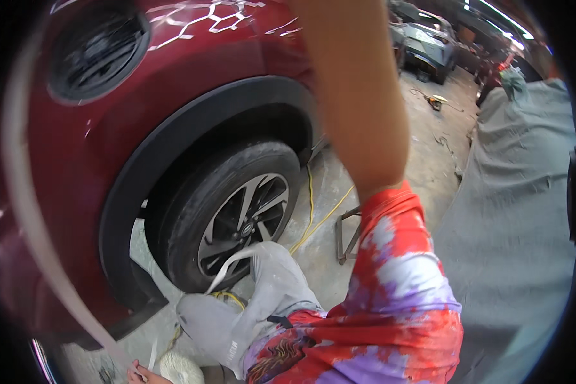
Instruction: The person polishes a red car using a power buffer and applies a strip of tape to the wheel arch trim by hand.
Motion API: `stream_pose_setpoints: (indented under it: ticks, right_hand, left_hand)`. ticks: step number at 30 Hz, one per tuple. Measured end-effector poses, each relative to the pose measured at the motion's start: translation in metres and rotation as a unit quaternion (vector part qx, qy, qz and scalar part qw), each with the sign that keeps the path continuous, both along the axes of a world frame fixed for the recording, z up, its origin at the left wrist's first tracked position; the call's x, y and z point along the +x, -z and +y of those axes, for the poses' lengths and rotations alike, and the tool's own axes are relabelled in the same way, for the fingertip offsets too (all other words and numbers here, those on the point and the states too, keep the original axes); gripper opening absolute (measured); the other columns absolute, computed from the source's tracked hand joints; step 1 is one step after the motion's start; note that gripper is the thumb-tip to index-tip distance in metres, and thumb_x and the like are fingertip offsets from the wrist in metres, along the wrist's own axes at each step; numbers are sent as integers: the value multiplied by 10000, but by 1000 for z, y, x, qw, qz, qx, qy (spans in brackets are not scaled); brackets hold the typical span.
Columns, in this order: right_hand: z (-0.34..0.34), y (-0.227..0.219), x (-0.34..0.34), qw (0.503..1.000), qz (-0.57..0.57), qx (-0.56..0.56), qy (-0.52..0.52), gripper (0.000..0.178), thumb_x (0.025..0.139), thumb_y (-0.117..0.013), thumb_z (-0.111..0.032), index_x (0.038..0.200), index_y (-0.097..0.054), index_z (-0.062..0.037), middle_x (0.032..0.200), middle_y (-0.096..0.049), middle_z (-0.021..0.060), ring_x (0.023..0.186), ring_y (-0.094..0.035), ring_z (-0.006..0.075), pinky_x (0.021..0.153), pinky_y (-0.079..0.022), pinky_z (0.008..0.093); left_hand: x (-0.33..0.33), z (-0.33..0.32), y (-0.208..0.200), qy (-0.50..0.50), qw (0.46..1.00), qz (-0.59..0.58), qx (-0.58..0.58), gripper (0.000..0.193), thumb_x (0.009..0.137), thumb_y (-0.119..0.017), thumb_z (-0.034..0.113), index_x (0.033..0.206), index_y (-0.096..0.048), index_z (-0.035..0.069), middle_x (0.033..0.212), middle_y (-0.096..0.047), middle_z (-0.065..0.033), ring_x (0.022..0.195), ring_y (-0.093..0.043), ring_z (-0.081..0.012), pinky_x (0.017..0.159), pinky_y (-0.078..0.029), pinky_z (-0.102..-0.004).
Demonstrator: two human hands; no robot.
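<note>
My left hand (145,374) shows only in part at the lower left edge, its fingers closed on a long, pale, flat strip (41,240). From there the strip curves up along the left side, in front of the dark red car body (192,61). Next to this hand is a round white roll (181,369), cut off by the lower edge. My right arm (361,96), in a red, white and purple sleeve, stretches up across the car's side. Its hand lies beyond the top edge. Another pale strip (227,265) drapes over my grey-trousered knee.
A wheel (246,217) sits under a black arch trim (166,141). A round dark opening or lamp recess (99,54) is at upper left. Yellow cord (310,230) and a small metal stand (347,237) are on the floor. A grey-covered shape (512,224) stands at right.
</note>
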State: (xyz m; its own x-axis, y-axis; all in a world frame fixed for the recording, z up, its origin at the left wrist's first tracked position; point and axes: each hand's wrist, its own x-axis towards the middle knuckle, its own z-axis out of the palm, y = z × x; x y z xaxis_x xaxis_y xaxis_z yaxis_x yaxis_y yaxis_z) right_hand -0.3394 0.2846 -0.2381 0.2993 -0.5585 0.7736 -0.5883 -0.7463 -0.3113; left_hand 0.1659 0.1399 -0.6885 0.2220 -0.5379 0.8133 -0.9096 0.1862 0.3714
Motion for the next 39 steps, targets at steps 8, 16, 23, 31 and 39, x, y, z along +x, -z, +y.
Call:
stream_pose_setpoints:
  ticks: [8,16,23,31,39]
  right_hand:
    - [-25,98,-75,962,-22,255,98,236,890,-735,-79,1111,-719,3,889,-720,39,784,-644,62,667,-521,206]
    - [-47,137,-62,943,103,272,163,163,851,-719,-71,1001,-751,-15,870,-744,85,803,-706,164,770,-545,292]
    - [-40,140,13,940,232,249,30,176,805,-727,-109,979,-743,-86,803,-729,118,804,-710,289,721,-539,411]
    - [-35,129,-35,982,109,155,26,175,794,-757,-134,941,-736,-41,823,-730,93,757,-704,233,698,-533,332]
    - [-45,189,-158,980,-97,95,148,190,823,-748,42,1007,-746,-5,966,-714,36,882,-655,104,811,-525,258]
  left_hand:
    - [192,38,100,-27,958,241,154,450,909,-620,221,1297,-618,-8,1315,-622,-150,1216,-596,-280,1009,-447,-362]
    - [121,45,-13,45,844,-240,477,659,739,-839,131,1323,-579,-30,1272,-618,-276,1219,-575,-395,1069,-443,-431]
    - [-147,23,-174,623,716,161,272,792,870,-752,442,1451,-475,-19,1288,-612,-160,1181,-602,-288,1035,-443,-402]
    - [-339,0,-220,770,483,213,358,287,996,-622,236,1049,-667,-42,737,-625,-30,676,-615,-115,691,-500,-259]
    - [-401,-32,-271,696,582,144,394,309,971,-677,307,1018,-687,2,708,-508,52,615,-485,-49,607,-427,-229]
